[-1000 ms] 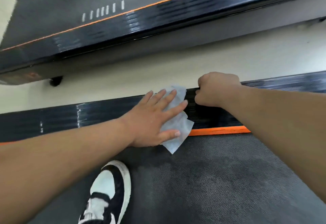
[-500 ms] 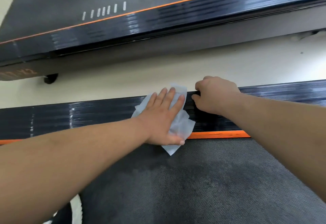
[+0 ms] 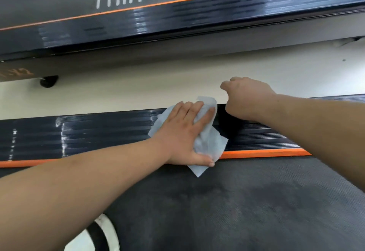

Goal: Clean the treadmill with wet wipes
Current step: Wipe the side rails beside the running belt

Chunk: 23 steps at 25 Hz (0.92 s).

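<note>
A white wet wipe lies crumpled on the treadmill's glossy black ribbed side rail, its lower corner hanging over the orange stripe onto the dark belt. My left hand presses down on the wipe, fingers pointing toward the rail's far edge and thumb pinning the wipe near the stripe. Just right of the wipe, my right hand is curled into a fist over the rail's far edge. Nothing shows inside it.
A second black treadmill with an orange line and white marks runs across the top, and its small wheel rests on the pale floor between the two machines. My black-and-white shoe stands on the belt at the bottom left.
My left hand has pushed the wipe toward the rail's far edge, bunching it up. My right fist has lifted from its grip on the rail edge. The view shifted, so the shoe sits lower.
</note>
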{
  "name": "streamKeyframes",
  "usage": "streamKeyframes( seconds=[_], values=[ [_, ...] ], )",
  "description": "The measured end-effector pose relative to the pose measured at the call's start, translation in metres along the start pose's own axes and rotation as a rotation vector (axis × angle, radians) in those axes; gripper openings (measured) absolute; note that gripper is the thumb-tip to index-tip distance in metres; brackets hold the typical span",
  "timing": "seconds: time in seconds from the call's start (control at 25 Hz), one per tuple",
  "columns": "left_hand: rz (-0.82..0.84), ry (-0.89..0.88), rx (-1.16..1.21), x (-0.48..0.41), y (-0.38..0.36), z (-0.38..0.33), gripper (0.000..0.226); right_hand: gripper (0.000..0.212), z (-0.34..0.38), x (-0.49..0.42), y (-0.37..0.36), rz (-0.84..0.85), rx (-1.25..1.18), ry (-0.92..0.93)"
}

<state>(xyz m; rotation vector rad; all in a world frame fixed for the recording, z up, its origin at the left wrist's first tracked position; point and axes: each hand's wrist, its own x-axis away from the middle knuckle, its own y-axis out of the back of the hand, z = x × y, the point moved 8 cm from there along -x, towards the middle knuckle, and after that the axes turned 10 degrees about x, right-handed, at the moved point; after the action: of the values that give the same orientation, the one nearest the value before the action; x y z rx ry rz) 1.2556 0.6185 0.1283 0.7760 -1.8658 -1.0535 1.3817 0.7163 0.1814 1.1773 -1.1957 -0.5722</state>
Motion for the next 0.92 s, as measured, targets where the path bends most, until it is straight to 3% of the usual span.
streamKeyframes(
  seconds=[0.08,0.16,0.24,0.32,0.6,0.76,0.92],
  values=[
    [-0.012,0.035,-0.021,0.031,0.000,0.038,0.133,0.036,0.028,-0.005,0.003,0.029,-0.023,0.032],
    [-0.009,0.078,-0.042,0.061,0.003,0.080,0.131,0.021,0.070,-0.002,0.002,-0.048,0.073,0.187],
    [-0.006,0.112,-0.052,0.082,0.007,0.117,0.130,0.028,0.107,0.006,0.005,-0.181,0.214,0.356],
    [0.005,0.138,-0.057,0.101,0.009,0.137,0.132,0.039,0.133,0.015,-0.002,-0.210,0.252,0.439],
    [0.002,0.134,-0.034,0.065,0.001,0.080,0.141,0.034,0.106,0.012,-0.012,-0.228,0.138,0.339],
    [-0.036,0.044,-0.036,0.019,-0.001,0.029,0.144,0.019,0.077,0.016,-0.013,-0.261,0.280,0.253],
    [-0.039,0.045,-0.024,0.023,0.001,0.033,0.130,0.020,0.060,0.013,-0.008,-0.228,0.302,0.222]
  ],
)
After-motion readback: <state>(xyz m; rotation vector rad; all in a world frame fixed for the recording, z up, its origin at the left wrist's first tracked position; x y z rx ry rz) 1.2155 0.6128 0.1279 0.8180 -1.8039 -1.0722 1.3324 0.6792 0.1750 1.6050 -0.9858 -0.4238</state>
